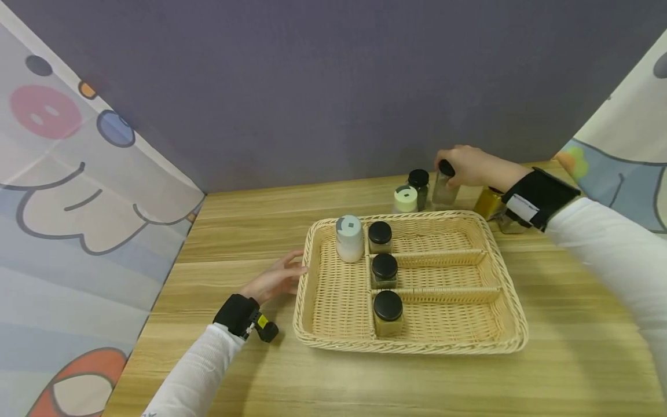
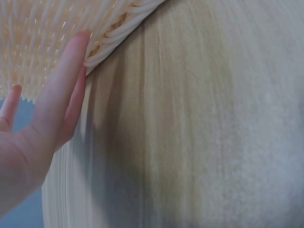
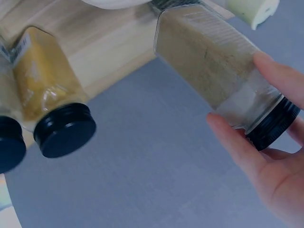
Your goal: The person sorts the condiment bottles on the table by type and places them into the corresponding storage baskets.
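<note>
My right hand (image 1: 469, 165) grips a clear glass spice jar (image 1: 444, 194) near its black lid, behind the wicker basket (image 1: 406, 347). Greyish-brown powder fills much of that jar in the right wrist view, with thumb and fingers on either side of its neck. At the basket's left side, my left hand (image 1: 278, 277) touches the wall with extended fingers (image 2: 64, 80). Inside the basket, a white-capped shaker (image 1: 350, 238) stands in the left compartment. Three black-lidded jars, at the back (image 1: 380, 236), middle (image 1: 384, 270) and front (image 1: 388, 313), occupy the left ends of the three right-hand compartments.
Behind the basket stand a jar with a pale yellow-green cap (image 1: 405, 198) and a black-lidded jar (image 1: 419, 180). A yellow spice jar (image 1: 488, 202) and another clear jar (image 1: 512, 224) are by its back right corner, under my right wrist. A grey panel (image 1: 323, 92) borders the table's far edge.
</note>
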The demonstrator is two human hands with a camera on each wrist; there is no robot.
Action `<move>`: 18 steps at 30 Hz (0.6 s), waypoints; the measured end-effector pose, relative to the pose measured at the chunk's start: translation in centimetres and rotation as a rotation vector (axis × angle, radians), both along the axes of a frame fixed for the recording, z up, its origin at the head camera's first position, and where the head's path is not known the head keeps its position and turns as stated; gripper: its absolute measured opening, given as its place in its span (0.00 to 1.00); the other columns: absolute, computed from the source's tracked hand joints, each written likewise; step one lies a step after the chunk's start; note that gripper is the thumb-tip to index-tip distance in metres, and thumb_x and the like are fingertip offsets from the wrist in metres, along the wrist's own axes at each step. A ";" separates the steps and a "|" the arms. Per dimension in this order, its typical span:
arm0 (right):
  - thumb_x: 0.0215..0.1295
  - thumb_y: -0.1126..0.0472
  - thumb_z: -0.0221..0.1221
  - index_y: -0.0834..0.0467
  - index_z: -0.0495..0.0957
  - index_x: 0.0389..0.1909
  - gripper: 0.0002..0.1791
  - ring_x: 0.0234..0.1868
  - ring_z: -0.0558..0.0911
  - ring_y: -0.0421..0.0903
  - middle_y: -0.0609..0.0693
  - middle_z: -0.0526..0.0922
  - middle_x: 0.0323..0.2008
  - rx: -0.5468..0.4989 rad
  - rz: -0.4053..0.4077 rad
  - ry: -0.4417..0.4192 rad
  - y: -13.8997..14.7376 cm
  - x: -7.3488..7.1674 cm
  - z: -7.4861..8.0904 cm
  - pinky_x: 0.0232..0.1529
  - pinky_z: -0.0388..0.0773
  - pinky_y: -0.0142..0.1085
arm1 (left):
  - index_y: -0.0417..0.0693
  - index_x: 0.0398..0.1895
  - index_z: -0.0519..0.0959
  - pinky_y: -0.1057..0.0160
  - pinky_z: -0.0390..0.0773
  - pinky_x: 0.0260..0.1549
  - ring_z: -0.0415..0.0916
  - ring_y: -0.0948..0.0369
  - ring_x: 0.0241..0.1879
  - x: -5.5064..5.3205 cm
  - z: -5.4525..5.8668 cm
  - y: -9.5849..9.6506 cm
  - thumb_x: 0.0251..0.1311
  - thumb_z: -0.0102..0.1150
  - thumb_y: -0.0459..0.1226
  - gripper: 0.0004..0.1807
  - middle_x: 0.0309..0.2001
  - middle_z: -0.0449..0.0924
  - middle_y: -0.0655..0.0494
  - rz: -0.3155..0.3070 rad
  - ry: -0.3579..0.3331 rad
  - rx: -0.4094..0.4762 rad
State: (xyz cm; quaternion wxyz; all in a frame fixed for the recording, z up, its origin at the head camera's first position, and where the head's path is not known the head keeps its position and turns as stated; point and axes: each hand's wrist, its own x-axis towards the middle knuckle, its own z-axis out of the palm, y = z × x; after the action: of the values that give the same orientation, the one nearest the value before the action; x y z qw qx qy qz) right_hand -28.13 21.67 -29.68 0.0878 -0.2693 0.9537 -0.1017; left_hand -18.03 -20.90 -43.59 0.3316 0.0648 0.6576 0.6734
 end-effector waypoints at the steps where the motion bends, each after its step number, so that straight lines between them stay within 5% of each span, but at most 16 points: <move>1: 0.47 0.68 0.62 0.65 0.67 0.45 0.23 0.39 0.69 0.61 0.67 0.71 0.38 0.004 0.004 0.002 -0.1 0.1 0.2 0.33 0.72 0.53 | 0.50 0.62 0.52 0.42 0.74 0.43 0.69 0.48 0.47 0.0 0.0 0.0 0.60 0.46 0.32 0.27 0.54 0.64 0.34 0.000 0.001 0.000; 18: 0.45 0.66 0.64 0.62 0.68 0.45 0.24 0.37 0.70 0.58 0.63 0.71 0.36 0.005 0.063 0.036 -1.3 2.0 1.8 0.33 0.73 0.52 | 0.49 0.62 0.50 0.42 0.73 0.45 0.68 0.47 0.49 -0.2 0.0 0.0 0.61 0.44 0.30 0.27 0.56 0.61 0.31 -0.014 -0.009 0.001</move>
State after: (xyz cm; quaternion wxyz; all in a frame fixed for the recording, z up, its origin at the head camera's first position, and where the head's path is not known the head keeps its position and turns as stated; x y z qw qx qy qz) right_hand -26.13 20.38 -27.84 0.0742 -0.3009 0.9464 -0.0916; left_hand -18.20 -20.91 -43.61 0.3393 0.0662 0.6553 0.6716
